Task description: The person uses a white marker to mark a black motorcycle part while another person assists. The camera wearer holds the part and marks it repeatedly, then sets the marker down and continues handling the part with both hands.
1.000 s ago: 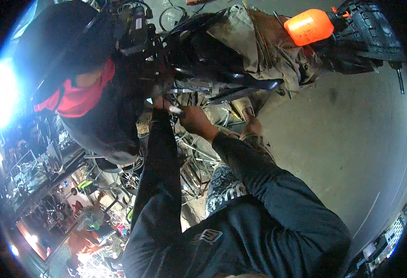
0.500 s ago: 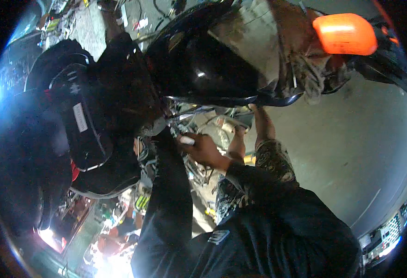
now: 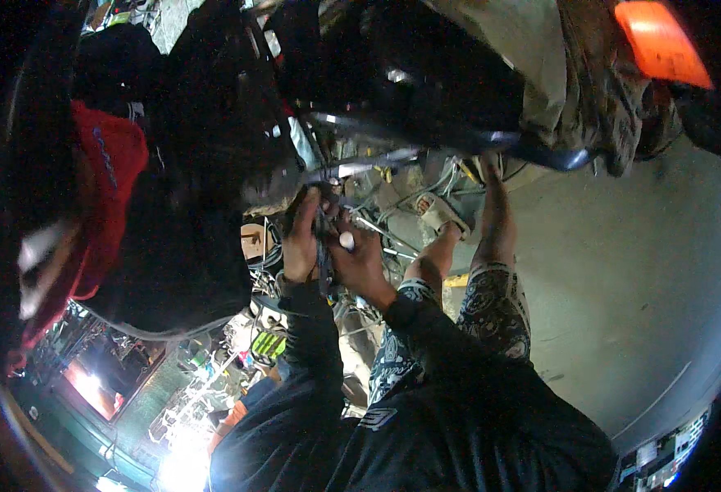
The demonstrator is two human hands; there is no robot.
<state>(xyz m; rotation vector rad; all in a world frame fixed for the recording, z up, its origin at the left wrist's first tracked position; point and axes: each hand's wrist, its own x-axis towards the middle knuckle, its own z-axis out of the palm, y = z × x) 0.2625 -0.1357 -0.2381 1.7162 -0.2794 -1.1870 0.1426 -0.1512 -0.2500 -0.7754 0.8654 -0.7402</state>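
L. hand (image 3: 299,246): grip holding slim dark strip (image 3: 323,254), matl. unclear. R. hand (image 3: 362,264): curling by small white rounded pc. (image 3: 346,240), can't tell grip. Bracing tog. likely aiding ctrl.

both hands (image 3: 301,248) (image 3: 362,261) sit close together, fingers (image 3: 305,211) apparently curled, forearms (image 3: 311,332) extended forward.
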